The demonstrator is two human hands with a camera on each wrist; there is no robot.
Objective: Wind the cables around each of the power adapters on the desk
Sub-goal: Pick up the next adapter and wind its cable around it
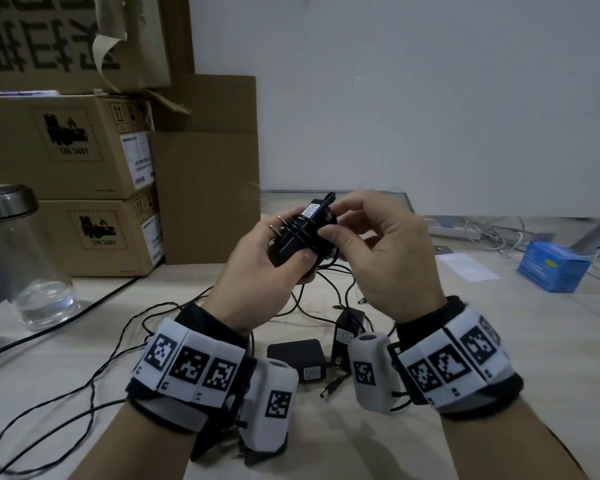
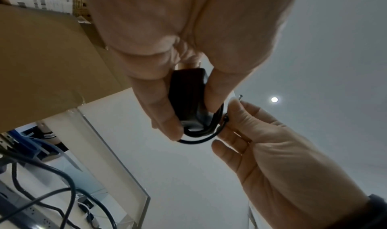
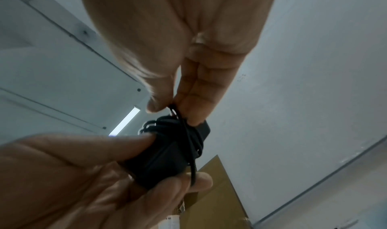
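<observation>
Adapter [image 1: 300, 233] held up over the desk [image 1: 465, 341]: your left hand [image 1: 267, 268] clasps its light, rigid body while your right hand [image 1: 378, 258] pinches the springy thin cable [image 3: 189, 143]; keep the loops pinned under your thumb.

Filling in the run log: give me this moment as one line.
left hand: grips adapter | right hand: pinches cable against it | wraps: several | desk: two adapters unwound

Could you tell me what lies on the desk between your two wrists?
In the head view, two black power adapters lie there, cables loose.
</observation>
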